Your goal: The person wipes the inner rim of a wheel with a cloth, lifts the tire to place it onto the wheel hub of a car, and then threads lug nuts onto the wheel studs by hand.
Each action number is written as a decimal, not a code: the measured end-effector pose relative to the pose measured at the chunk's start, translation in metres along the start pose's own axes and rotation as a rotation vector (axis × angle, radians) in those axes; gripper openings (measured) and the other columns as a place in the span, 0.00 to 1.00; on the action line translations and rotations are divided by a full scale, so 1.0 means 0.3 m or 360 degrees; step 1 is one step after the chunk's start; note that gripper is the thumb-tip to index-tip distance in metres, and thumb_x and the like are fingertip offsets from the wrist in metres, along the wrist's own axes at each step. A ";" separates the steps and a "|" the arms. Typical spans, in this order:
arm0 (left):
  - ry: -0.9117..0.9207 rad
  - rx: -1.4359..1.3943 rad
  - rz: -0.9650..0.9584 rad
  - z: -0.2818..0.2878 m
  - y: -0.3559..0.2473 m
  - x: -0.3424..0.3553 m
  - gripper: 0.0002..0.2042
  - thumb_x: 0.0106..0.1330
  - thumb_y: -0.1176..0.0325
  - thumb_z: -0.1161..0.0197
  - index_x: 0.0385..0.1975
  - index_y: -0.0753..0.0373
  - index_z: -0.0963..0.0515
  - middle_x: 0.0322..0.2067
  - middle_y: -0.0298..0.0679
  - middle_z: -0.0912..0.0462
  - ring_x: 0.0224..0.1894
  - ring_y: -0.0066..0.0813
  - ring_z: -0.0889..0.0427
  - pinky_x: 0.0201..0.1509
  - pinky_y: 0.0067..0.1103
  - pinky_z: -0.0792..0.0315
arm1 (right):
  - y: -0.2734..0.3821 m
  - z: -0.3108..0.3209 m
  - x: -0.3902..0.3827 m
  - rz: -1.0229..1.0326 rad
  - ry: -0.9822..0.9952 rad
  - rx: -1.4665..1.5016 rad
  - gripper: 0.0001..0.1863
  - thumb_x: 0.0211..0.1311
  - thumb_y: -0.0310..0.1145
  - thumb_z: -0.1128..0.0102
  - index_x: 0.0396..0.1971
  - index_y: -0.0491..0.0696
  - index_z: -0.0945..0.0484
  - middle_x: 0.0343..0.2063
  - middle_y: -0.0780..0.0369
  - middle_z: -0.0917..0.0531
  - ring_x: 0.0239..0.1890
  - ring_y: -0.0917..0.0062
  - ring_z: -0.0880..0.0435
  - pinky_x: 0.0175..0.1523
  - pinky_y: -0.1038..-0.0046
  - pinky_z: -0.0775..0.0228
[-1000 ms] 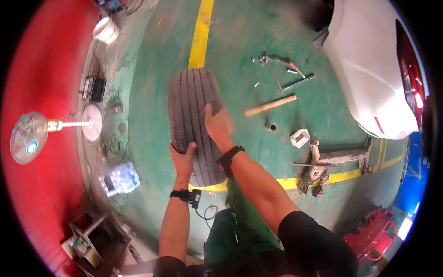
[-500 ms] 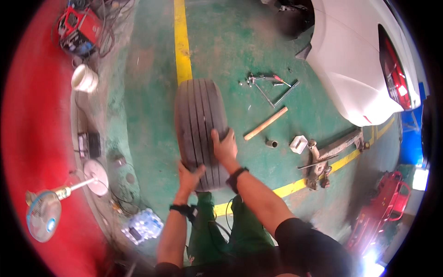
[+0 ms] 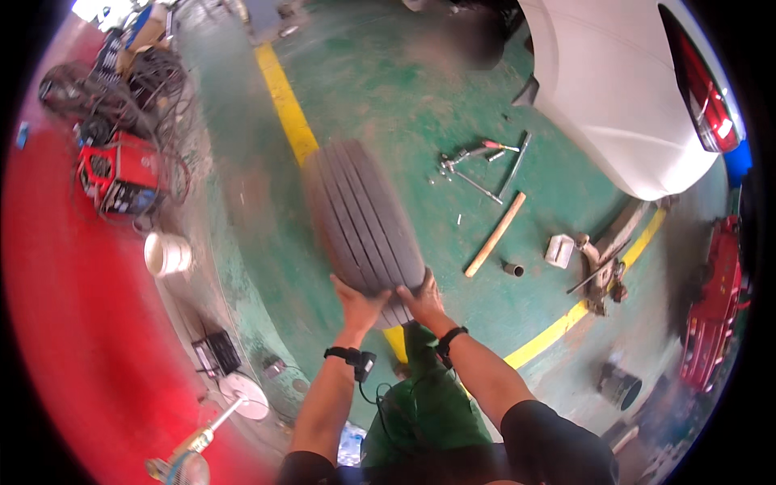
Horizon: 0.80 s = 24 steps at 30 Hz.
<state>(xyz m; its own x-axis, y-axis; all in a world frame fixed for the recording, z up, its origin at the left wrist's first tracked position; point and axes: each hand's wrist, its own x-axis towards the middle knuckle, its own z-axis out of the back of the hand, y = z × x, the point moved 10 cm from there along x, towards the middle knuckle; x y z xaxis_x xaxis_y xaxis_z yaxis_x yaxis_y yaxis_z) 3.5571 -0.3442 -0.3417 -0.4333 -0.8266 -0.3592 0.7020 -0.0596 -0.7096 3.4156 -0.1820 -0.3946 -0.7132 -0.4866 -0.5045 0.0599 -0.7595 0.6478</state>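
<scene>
- Right hand has shifted level with left hand; both now hold the tyre by its near end, one each side.
- Tyre: over the floor, inward of its left edge.

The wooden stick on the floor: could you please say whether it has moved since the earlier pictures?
No: the view has turned, but the wooden stick shows no shift either way against the short pipe beside it.
</scene>
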 end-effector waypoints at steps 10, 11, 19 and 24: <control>0.0182 0.0027 -0.0146 0.170 -0.508 0.869 0.63 0.43 0.51 0.21 0.66 0.81 0.63 0.65 0.67 0.49 0.68 0.56 0.44 0.71 0.36 0.45 | 0.307 -0.001 0.351 -0.0228 0.0267 0.0025 0.63 0.49 0.70 0.40 0.68 0.36 0.58 0.63 0.38 0.39 0.67 0.48 0.39 0.67 0.57 0.41; 0.0187 0.0056 -0.0229 0.162 -0.533 0.888 0.62 0.43 0.52 0.20 0.66 0.80 0.60 0.64 0.66 0.47 0.67 0.56 0.42 0.71 0.36 0.44 | 0.314 -0.009 0.388 -0.0260 0.0222 0.0070 0.63 0.49 0.70 0.40 0.68 0.35 0.58 0.63 0.38 0.39 0.67 0.47 0.39 0.67 0.56 0.41; 0.0421 0.0051 -0.0420 0.132 -0.421 0.969 0.58 0.39 0.61 0.20 0.65 0.80 0.55 0.59 0.63 0.37 0.63 0.54 0.35 0.66 0.36 0.38 | 0.636 0.076 0.821 -0.0507 -0.0381 0.0397 0.62 0.51 0.74 0.47 0.67 0.35 0.56 0.62 0.36 0.40 0.64 0.42 0.38 0.65 0.52 0.42; 0.0506 0.0441 -0.0475 0.086 -0.735 1.311 0.62 0.40 0.55 0.20 0.66 0.82 0.59 0.60 0.65 0.39 0.62 0.58 0.34 0.63 0.39 0.36 | 0.776 0.214 1.049 -0.0324 -0.0708 0.0565 0.60 0.52 0.70 0.42 0.67 0.35 0.54 0.60 0.34 0.39 0.64 0.43 0.37 0.66 0.56 0.41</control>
<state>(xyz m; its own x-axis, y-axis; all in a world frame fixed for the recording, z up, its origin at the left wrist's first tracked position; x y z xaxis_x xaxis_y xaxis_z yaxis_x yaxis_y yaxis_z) 3.2463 -0.6707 -0.3109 -0.7578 -0.5425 -0.3625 0.6262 -0.4487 -0.6376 3.1602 -0.4841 -0.3659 -0.9142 -0.0612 -0.4005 -0.2904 -0.5905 0.7530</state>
